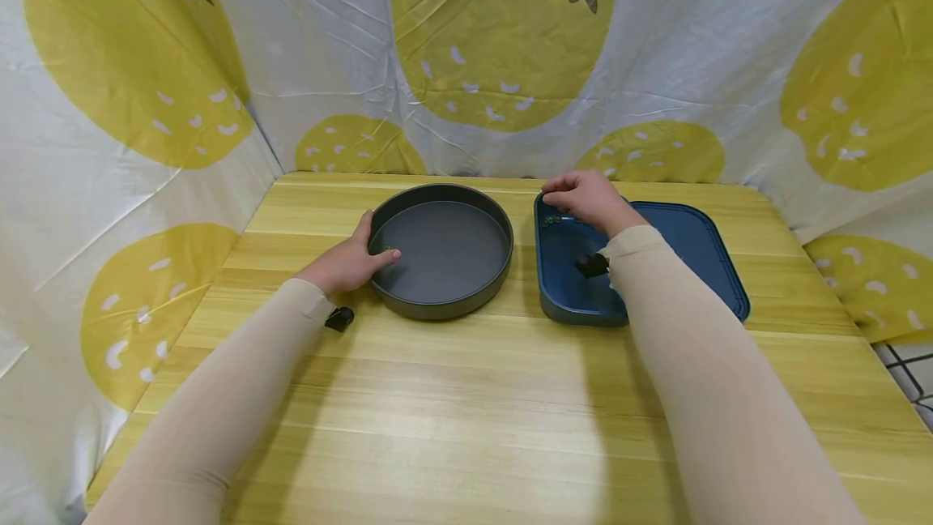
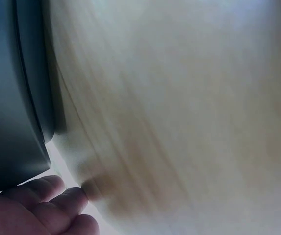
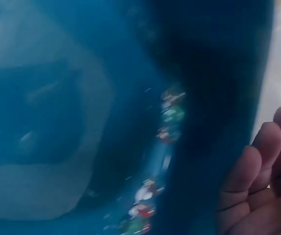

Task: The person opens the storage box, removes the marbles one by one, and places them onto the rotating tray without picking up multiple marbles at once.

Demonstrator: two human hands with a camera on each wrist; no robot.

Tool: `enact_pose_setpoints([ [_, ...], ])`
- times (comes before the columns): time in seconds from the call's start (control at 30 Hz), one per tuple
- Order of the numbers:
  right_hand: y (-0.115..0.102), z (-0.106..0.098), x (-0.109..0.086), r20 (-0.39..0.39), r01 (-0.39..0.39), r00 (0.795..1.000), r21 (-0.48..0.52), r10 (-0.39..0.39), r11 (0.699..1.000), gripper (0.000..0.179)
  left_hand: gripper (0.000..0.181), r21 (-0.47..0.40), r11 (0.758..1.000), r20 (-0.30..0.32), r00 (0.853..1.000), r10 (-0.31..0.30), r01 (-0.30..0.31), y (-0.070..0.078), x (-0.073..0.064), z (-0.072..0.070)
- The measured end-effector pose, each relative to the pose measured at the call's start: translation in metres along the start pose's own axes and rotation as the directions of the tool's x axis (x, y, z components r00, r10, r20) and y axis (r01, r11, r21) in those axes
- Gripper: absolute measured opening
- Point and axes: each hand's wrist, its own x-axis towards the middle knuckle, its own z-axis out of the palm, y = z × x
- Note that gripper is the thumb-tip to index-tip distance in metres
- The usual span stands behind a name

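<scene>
My left hand (image 1: 350, 262) grips the near left side of a round dark grey pan (image 1: 448, 253). The thumb lies over the rim, and the fingers stay outside; in the left wrist view curled fingers (image 2: 62, 205) show beside the pan's edge (image 2: 12, 122). My right hand (image 1: 586, 199) hovers at the far left corner of a blue rectangular pan (image 1: 583, 316), thumb and fingertips drawn together. I cannot tell whether they hold anything. Inside that corner, small shiny green, red and white beads (image 3: 142, 210) sit in a curved row, blurred in the right wrist view.
A flat blue tray or lid (image 1: 700, 253) lies to the right of the blue pan, partly covered by the right sleeve (image 1: 700, 355). Both pans stand on a wooden table (image 1: 437, 411). A white cloth with yellow fruit prints (image 1: 503, 39) hangs behind and at the sides.
</scene>
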Motion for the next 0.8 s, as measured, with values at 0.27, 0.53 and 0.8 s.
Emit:
enact_pose_setpoints([
  [0.27,0.025,0.006,0.009,0.077,0.026,0.997,-0.314,-0.001,0.949,0.040,0.107,-0.006,1.000,0.000,1.000,-0.004,0.004,-0.001,0.000,0.000],
  [0.53,0.032,0.016,0.016,0.135,0.080,0.991,-0.476,-0.016,0.876,0.040,0.108,-0.011,1.000,0.001,1.000,-0.002,0.002,-0.003,0.002,0.002],
  [0.8,0.028,0.024,0.019,0.162,0.100,0.987,-0.525,-0.015,0.845,0.032,0.108,-0.002,1.000,-0.003,1.000,-0.001,0.001,-0.004,0.002,0.001],
])
